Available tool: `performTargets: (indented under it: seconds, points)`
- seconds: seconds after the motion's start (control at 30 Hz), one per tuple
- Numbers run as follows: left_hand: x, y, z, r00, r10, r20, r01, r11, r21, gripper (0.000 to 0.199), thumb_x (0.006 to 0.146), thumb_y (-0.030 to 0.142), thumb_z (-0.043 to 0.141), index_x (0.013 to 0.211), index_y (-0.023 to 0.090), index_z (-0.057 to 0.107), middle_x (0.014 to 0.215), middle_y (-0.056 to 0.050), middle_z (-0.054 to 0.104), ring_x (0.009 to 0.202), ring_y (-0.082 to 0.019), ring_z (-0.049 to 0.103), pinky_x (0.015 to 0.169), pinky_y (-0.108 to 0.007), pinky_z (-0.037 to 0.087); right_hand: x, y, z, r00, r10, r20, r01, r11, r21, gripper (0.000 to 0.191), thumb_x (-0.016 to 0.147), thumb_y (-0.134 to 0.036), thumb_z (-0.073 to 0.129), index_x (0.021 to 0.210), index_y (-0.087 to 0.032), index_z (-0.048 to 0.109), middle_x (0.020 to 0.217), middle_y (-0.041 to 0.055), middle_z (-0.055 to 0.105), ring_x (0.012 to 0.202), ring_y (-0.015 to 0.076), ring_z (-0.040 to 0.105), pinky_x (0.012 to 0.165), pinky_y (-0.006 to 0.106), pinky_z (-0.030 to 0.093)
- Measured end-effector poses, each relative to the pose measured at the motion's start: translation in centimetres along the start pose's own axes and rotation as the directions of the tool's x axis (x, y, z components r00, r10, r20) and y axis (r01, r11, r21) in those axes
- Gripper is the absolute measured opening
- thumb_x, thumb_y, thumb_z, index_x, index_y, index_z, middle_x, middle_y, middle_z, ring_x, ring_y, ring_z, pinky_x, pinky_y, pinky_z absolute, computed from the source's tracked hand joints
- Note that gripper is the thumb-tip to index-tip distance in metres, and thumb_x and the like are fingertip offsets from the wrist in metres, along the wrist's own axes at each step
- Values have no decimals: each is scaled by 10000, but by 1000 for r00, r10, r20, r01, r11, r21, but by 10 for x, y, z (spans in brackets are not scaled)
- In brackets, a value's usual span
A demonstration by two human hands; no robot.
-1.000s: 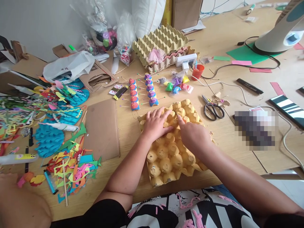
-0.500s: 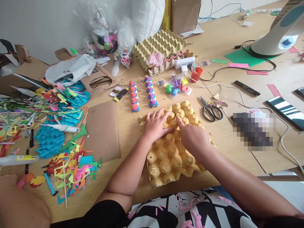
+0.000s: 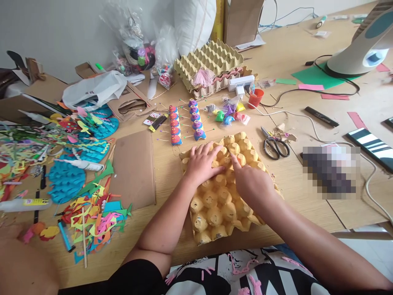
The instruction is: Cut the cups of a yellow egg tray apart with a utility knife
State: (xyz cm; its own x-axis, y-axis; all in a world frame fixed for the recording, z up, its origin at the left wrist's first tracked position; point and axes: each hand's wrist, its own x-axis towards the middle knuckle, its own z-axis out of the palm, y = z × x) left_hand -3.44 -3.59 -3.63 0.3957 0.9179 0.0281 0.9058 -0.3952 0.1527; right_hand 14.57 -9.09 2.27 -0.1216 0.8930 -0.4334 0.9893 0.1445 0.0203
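Note:
A yellow moulded egg tray (image 3: 211, 198) lies bottom-up on the table in front of me, its cups pointing upward. My left hand (image 3: 202, 164) rests flat on its upper left part, open with fingers spread. Over the upper middle is my right hand (image 3: 253, 182), its index finger stretched out and touching the tray between cups. The other fingers of that hand are curled under, and no held thing shows. Just beyond the tray stand a row of red-and-blue painted egg-cup figures (image 3: 175, 127) and a row of purple-and-blue ones (image 3: 195, 119), with pins sticking out sideways.
Black-handled scissors (image 3: 276, 147) lie right of the tray. Left are a cardboard sheet (image 3: 133, 172), paper scraps (image 3: 98, 223) and blue egg-tray pieces (image 3: 66, 180). Stacked egg trays (image 3: 211, 59) and a red cup (image 3: 255, 98) stand behind. Another person's bare arm (image 3: 27, 262) shows lower left.
The view has shifted slightly, so the table items appear a little further right. Both hands keep nearly the same place on the egg tray. The other person's arm has moved slightly left.

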Motion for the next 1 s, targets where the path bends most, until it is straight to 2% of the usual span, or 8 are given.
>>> performTargets:
  seconds: [0.13,0.33,0.47,0.63,0.8,1.0]
  points:
    - [0,-1,1,1000,8,-7,-8,1000,2,781,938,650,692,1622,355,456,1682,-108,464,1524,-335,443,1268,-596,290,-6,-1,0,999,19,30,-18,1000,-17,806,970,-49,343,1743,-173,152,1024,181,789,818,259,783,621,339,555]
    - [0,0,0,1000,5,-4,-5,1000,0,776,942,650,692,1618,344,465,1683,-111,461,1527,-332,443,1264,-589,298,9,0,-5,1000,3,26,-3,1000,-16,826,964,-73,398,1747,-147,146,1033,191,793,853,255,772,643,314,542]
    - [0,-1,2,1000,12,-9,-12,1000,1,778,940,661,691,1618,354,464,1682,-99,466,1528,-323,439,1269,-590,289,0,0,-1,1000,4,27,-4,1000,-9,838,945,-34,363,1745,-150,144,1071,190,787,827,246,773,608,308,527]
    - [0,-1,2,1000,12,-8,-12,1000,3,780,939,655,696,1620,357,459,1680,-92,466,1523,-322,441,1273,-587,286,-12,-2,3,999,16,38,-14,999,-35,811,969,-27,329,1743,-166,130,1030,180,780,795,243,778,586,310,523]
    - [0,-1,1,1000,6,3,-6,1000,-5,781,935,642,706,1621,361,459,1686,-92,458,1528,-330,435,1277,-589,281,-13,3,4,1000,11,17,-10,999,-52,800,981,-67,378,1744,-187,170,1004,149,787,802,247,783,583,311,517]
    - [1,-1,2,1000,7,-4,-7,1000,2,790,928,638,716,1621,356,463,1680,-101,465,1521,-334,444,1272,-579,282,-10,14,4,999,-9,-43,8,1000,-25,765,990,-101,416,1733,-139,239,971,144,803,815,244,778,579,302,480]
